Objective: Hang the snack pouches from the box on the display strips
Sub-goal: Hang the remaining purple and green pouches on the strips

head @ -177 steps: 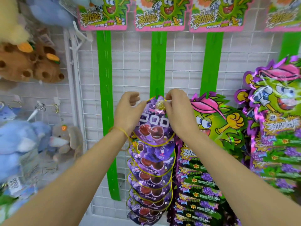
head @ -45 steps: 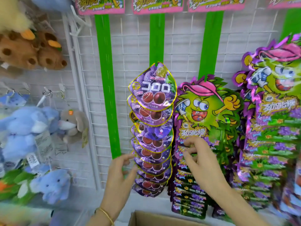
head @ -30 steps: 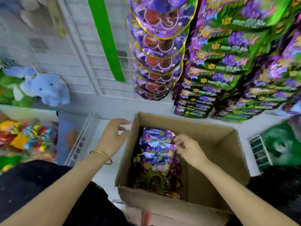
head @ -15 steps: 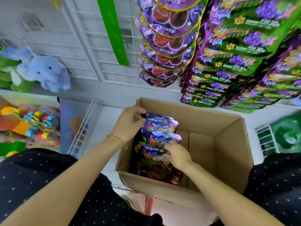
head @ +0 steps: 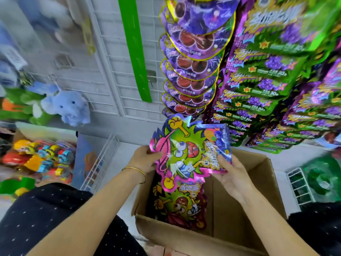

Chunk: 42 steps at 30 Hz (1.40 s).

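Note:
A stack of cartoon snack pouches [head: 188, 152] with a green spiky figure and pink edges is held just above the open cardboard box [head: 258, 185]. My left hand [head: 144, 159] grips the stack's left edge and my right hand [head: 230, 169] holds its lower right side. More pouches [head: 180, 206] of the same kind lie inside the box. An empty green display strip [head: 136, 52] hangs on the white wire grid above. To its right hang round purple pouches [head: 191, 67], one over another.
Green and purple grape pouches [head: 267, 85] fill the strips at the right. A blue plush elephant [head: 68, 106] hangs at the left, above a shelf of colourful toys [head: 42, 159]. A white wire rack [head: 97, 163] stands left of the box. My dark dotted clothing fills the lower corners.
Both hands have lifted a stack of cartoon pouches up out of the box. The view has tilted upward a little toward the hanging pouches.

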### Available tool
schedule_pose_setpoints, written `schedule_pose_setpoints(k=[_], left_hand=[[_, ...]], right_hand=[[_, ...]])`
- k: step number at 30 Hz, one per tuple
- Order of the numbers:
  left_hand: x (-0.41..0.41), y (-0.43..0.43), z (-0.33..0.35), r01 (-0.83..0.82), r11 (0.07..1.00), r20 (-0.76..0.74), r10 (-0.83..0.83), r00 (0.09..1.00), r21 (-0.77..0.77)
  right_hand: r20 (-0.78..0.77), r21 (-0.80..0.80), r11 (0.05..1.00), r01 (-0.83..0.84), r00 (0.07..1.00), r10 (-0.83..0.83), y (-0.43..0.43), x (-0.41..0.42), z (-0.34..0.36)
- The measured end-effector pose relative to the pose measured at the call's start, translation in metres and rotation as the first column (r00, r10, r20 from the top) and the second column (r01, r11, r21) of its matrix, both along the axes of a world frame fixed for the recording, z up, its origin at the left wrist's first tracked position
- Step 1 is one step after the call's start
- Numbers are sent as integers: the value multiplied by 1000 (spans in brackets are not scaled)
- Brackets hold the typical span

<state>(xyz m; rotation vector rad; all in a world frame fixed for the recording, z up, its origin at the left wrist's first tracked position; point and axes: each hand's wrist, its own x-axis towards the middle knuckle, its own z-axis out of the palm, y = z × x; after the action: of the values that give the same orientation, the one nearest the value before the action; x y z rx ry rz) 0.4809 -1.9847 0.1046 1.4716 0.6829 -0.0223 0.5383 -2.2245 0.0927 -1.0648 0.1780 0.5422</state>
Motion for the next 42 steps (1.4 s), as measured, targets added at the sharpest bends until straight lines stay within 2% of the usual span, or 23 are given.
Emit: schedule_pose_setpoints(k=[2,4,6,7,8,10,12,14,16,18,19,20,22,23,27,33,38,42], left_hand=[[-3,6,1,-69,998,73,68,995,7],[-6,18,14,-113,986,131,96,987,126],[-8,31,39,-97,968,220,45,974,231],[-8,41,51,-78,951,259,-2,966,299],[-7,50,65,-57,923,283,-58,957,382],[-5,68,94,-7,820,277,-185,943,572],[1,86,115,73,684,203,-315,927,726],[8,98,131,102,575,150,-374,915,812],[17,107,139,94,504,129,-390,912,859],[25,116,142,141,412,51,-422,905,900],[31,121,142,178,439,41,-445,895,881],[37,126,144,196,507,58,-444,894,840],[57,134,146,123,702,184,-345,921,701],[69,138,145,56,762,241,-272,931,645],[111,140,133,-21,810,257,-161,953,586],[136,137,112,-35,823,228,-116,967,567],[129,138,109,8,758,228,-206,951,653],[111,143,111,111,673,142,-310,940,732]], right_hand=[[-57,-50,998,-25,998,22,9,-6,-3],[-4,-299,952,-63,998,64,18,-9,-6],[226,-644,764,47,965,131,29,-6,6],[389,-730,666,152,894,223,37,-3,18],[543,-736,627,255,776,322,47,0,34],[731,-657,671,342,507,457,78,4,71],[778,-628,696,349,321,540,116,12,101],[765,-644,704,299,262,588,153,21,116],[753,-651,727,217,306,583,183,31,119],[745,-615,777,133,421,518,201,41,111],[747,-587,800,123,463,477,207,46,105],[753,-561,816,137,494,435,212,50,98],[760,-516,837,182,548,349,220,54,86],[757,-502,841,201,572,315,223,55,81],[721,-523,819,235,634,279,231,58,66],[641,-577,789,212,716,276,232,68,47],[641,-601,772,208,702,309,234,73,49],[642,-618,755,219,695,324,240,76,51]])
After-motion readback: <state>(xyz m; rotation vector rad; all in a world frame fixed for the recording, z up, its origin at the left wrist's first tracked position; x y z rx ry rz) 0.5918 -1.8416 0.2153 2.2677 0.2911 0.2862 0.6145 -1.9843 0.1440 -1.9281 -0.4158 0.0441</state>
